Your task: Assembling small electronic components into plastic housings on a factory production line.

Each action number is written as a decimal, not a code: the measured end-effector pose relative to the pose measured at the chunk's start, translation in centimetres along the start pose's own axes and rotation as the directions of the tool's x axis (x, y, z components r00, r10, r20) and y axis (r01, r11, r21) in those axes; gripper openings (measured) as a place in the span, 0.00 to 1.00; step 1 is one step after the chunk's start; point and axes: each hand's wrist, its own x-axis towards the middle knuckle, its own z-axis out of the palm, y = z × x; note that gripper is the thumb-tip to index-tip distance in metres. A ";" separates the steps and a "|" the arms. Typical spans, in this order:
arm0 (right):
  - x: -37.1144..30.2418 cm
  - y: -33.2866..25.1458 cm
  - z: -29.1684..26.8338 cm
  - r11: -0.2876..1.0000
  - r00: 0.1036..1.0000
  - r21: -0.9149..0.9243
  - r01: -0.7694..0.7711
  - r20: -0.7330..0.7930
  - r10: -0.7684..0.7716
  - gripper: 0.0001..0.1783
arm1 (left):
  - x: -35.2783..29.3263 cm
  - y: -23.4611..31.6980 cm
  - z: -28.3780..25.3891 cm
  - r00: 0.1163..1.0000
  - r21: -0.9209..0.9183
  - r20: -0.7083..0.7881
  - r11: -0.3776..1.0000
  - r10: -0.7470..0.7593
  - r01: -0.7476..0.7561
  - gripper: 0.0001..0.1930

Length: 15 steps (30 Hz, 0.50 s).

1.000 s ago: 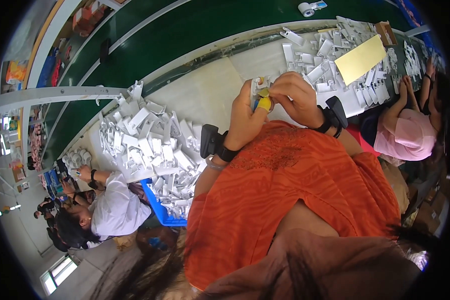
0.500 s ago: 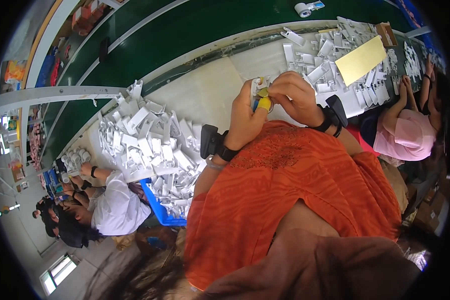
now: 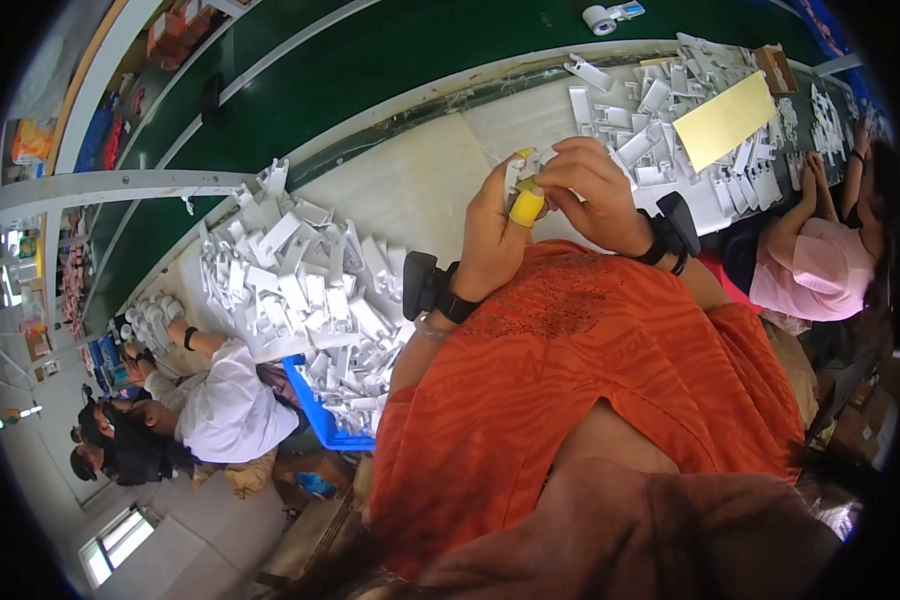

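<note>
A small white part (image 3: 516, 176) is sitting between the person's two hands, just above the near edge of the table. The left hand (image 3: 492, 228) is grasping it between thumb and fingers; a yellow piece (image 3: 527, 208) is showing at the thumb's end, and I cannot tell whether it is a covering. The right hand (image 3: 598, 198) is curling its fingertips in at the part's right side; whether they are pinching or only touching it, I cannot tell. Fingers are hiding much of the part.

Black wrist devices (image 3: 678, 226) are sitting on both wrists. The pale table (image 3: 400, 172) is stretching between two heaps. A left heap of white parts (image 3: 295, 275) is spreading beside the left forearm, with a blue bin (image 3: 322, 425) of similar pieces standing below it; the orange garment (image 3: 580, 330) is blocking the bin's right side. A right heap of white parts (image 3: 638, 128) is lying beyond the right hand, and a yellow sheet (image 3: 725, 122) is covering some of it. A cardboard box (image 3: 774, 70) is standing behind. Co-workers in white (image 3: 235, 410) and pink (image 3: 820, 265) are sitting on either side.
</note>
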 end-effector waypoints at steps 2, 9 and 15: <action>-0.1 -0.1 -0.1 1.000 1.000 -0.013 0.003 -0.001 -0.003 0.13 | -0.1 -0.3 -0.1 1.000 0.012 0.011 1.000 -0.013 0.013 0.21; -0.5 0.1 -0.2 1.000 0.999 -0.006 0.027 0.042 -0.026 0.17 | -0.4 -0.4 -0.2 1.000 0.087 0.002 0.996 0.000 0.000 0.22; 0.0 0.0 0.5 0.999 0.999 -0.011 0.037 -0.004 -0.037 0.11 | -0.2 -0.6 -0.6 0.999 0.175 -0.027 0.984 0.026 -0.021 0.20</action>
